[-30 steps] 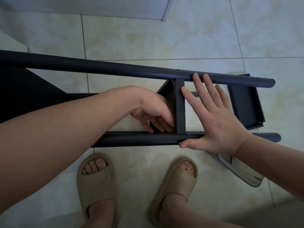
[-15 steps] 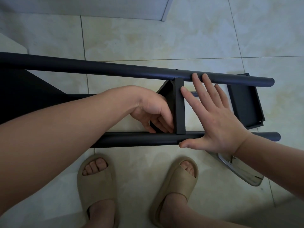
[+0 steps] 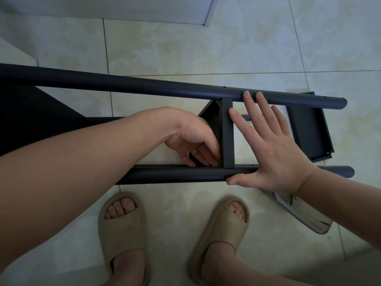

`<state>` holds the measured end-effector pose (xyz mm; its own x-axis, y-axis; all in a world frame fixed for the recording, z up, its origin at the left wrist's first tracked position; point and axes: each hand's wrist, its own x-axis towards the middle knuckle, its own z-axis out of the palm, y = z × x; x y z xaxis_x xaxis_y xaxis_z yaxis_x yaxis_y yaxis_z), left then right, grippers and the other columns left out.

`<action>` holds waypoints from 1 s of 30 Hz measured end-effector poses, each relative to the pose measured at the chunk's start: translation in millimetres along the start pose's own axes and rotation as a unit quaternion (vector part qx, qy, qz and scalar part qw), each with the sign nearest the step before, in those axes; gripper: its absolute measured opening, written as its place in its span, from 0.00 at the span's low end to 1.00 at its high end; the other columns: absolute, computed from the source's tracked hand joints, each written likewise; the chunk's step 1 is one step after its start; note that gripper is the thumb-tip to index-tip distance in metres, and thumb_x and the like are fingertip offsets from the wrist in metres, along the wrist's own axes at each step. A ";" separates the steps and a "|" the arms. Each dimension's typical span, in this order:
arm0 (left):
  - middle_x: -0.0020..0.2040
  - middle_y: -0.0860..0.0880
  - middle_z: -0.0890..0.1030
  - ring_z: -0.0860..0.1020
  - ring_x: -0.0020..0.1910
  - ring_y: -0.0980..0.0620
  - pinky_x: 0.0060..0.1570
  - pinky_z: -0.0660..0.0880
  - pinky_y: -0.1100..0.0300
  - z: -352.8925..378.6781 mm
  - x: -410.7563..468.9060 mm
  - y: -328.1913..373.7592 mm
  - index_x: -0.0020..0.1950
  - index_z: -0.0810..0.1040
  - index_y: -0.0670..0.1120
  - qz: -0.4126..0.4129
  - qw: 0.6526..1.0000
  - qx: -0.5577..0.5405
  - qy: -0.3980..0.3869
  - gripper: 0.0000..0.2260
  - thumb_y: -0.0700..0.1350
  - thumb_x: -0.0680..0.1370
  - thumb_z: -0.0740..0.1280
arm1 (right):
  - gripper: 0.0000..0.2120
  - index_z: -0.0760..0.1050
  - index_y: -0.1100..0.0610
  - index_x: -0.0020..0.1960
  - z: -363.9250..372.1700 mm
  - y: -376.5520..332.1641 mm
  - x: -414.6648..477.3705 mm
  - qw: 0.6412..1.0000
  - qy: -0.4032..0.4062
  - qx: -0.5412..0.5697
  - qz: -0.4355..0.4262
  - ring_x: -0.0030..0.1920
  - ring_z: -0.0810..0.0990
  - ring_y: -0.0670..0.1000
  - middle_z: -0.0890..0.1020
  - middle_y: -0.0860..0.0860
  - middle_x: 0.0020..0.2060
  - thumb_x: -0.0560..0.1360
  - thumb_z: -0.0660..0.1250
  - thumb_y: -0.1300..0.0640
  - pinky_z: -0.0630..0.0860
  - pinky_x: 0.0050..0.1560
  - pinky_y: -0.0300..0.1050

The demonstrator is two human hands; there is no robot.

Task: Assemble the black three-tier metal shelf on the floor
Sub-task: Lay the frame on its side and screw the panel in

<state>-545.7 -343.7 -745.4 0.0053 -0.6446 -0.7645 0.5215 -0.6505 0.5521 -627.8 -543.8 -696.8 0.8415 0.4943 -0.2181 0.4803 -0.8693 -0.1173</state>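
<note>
Barely any shift since a second ago: both hands stay put on the shelf frame.

Frame lies on its side on the tiled floor [image 3: 206, 48], far pole [image 3: 165, 87] and near pole [image 3: 175, 174] running left to right, middle tier [image 3: 227, 133] crosswise between them. Right hand [image 3: 272, 149] is flat, fingers spread, tips on far pole, thumb along near pole, bracing just right of the tier. Left hand [image 3: 193, 145] has its fingers curled into the tier's corner at the near pole; whether they pinch a fastener, cannot tell. That joint sits at the left fingertips, so the left hand is likely the working one.
</note>
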 end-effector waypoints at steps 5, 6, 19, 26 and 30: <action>0.48 0.49 0.85 0.81 0.53 0.52 0.60 0.74 0.52 0.1 1.0 -1.1 0.60 0.82 0.45 0.006 1.000 0.004 -0.004 0.11 0.40 0.78 0.69 | 0.58 0.51 0.56 0.83 0.0 -0.2 -0.1 1.000 -0.001 0.000 0.002 0.81 0.45 0.65 0.48 0.61 0.82 0.67 0.54 0.18 0.52 0.76 0.72; 0.49 0.49 0.85 0.82 0.54 0.52 0.60 0.74 0.52 -0.2 1.1 -1.1 0.60 0.82 0.45 0.009 1.000 0.004 -0.005 0.11 0.39 0.78 0.69 | 0.57 0.51 0.56 0.83 -0.1 -0.2 -0.2 1.000 0.000 0.001 0.001 0.81 0.45 0.65 0.48 0.61 0.82 0.67 0.54 0.18 0.53 0.76 0.72; 0.48 0.48 0.85 0.82 0.51 0.52 0.58 0.75 0.53 1.1 1.5 -0.7 0.59 0.82 0.44 0.028 1.000 0.002 0.009 0.11 0.38 0.78 0.69 | 0.58 0.52 0.57 0.83 -0.8 -1.0 0.0 1.000 0.002 0.000 0.003 0.81 0.45 0.65 0.49 0.61 0.82 0.67 0.56 0.19 0.53 0.76 0.71; 0.50 0.49 0.86 0.82 0.53 0.52 0.61 0.74 0.50 -0.6 -0.7 -0.2 0.57 0.83 0.45 0.026 1.000 0.001 -0.004 0.10 0.39 0.77 0.69 | 0.57 0.53 0.57 0.83 -0.5 -0.7 0.0 1.000 0.004 -0.001 0.001 0.81 0.46 0.65 0.49 0.62 0.82 0.67 0.56 0.19 0.53 0.76 0.71; 0.45 0.51 0.86 0.82 0.49 0.52 0.59 0.75 0.50 1.3 -0.6 -0.9 0.52 0.83 0.48 0.014 1.000 0.016 0.002 0.05 0.42 0.78 0.69 | 0.57 0.53 0.57 0.83 -0.9 -1.0 -0.2 1.000 0.003 0.000 0.002 0.81 0.45 0.65 0.49 0.62 0.82 0.67 0.55 0.19 0.53 0.76 0.71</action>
<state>-547.3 -343.2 -745.0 0.0224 -0.6609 -0.7501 0.4933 -0.6453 0.5833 -628.2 -543.0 -695.7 0.8449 0.4908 -0.2127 0.4767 -0.8712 -0.1169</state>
